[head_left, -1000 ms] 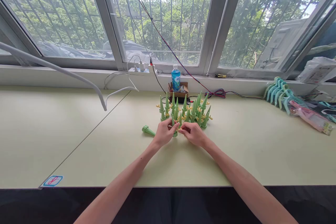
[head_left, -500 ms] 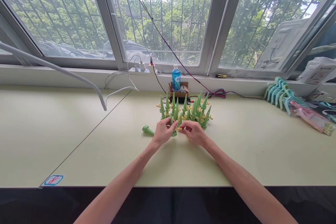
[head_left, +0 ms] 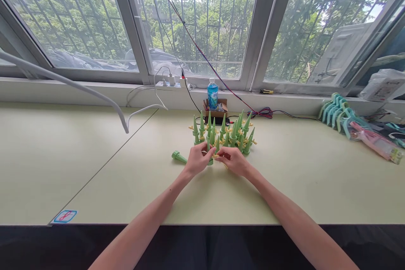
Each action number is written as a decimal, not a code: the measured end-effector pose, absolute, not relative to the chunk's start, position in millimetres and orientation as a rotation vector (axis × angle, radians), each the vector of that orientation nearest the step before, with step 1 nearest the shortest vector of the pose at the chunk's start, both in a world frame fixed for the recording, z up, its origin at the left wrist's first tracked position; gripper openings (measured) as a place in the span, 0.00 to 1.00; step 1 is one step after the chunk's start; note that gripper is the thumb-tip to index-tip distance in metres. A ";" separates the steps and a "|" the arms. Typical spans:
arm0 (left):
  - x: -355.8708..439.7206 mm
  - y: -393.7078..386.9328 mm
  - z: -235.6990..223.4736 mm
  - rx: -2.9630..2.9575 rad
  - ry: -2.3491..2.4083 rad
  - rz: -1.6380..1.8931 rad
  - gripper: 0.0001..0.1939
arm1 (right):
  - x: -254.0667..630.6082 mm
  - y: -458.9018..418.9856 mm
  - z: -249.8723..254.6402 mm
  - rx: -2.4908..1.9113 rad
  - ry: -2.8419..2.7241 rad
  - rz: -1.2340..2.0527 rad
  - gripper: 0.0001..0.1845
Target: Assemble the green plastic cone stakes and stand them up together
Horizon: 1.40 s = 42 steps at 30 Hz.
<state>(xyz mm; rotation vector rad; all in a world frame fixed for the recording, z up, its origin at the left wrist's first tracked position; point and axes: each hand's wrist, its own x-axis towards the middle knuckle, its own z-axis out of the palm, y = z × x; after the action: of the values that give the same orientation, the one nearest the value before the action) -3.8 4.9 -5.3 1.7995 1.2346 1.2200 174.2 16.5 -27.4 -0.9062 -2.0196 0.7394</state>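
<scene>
My left hand [head_left: 198, 158] is closed around a green plant watering spike [head_left: 209, 148], which stands with its point up and its base near the tabletop. My right hand [head_left: 232, 159] pinches a small yellow valve [head_left: 215, 156] against the side of that spike. Fingers hide the joint between the two parts. Just behind both hands, several green spikes with yellow valves [head_left: 233, 131] stand upright in a cluster. Left of my left hand, one more green spike [head_left: 179, 157] lies on its side, partly covered by the hand.
A blue bottle [head_left: 212, 95] stands in a small cardboard box [head_left: 224, 109] behind the cluster, with a dark phone [head_left: 217, 120] in front. Bundled cables [head_left: 264, 112] lie by the wall. Wrapped hangers [head_left: 337, 114] lie at the right; a white cable arm [head_left: 95, 93] overhangs the left.
My hands shift only slightly around the same spike and valve. The spike in my left hand tilts a little, then comes back nearly upright. Everything else stays in place.
</scene>
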 end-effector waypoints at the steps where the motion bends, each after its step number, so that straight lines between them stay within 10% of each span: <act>1: -3.8 4.9 -5.4 1.798 1.232 1.219 0.16 | 174.2 16.3 -27.3 -0.907 -2.023 0.753 0.13; 18: -3.2 2.5 -3.9 1.835 1.217 1.206 0.15 | 174.2 15.6 -27.4 -0.982 -2.130 0.728 0.23; 42: -3.0 3.9 -5.9 1.778 1.216 1.221 0.14 | 173.5 13.9 -25.9 -0.884 -2.045 0.741 0.12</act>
<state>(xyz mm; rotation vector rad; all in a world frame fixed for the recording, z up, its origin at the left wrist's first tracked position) -3.0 3.9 -5.9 1.7775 1.2162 1.2207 173.5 13.9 -25.9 -0.8842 -2.0450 0.7415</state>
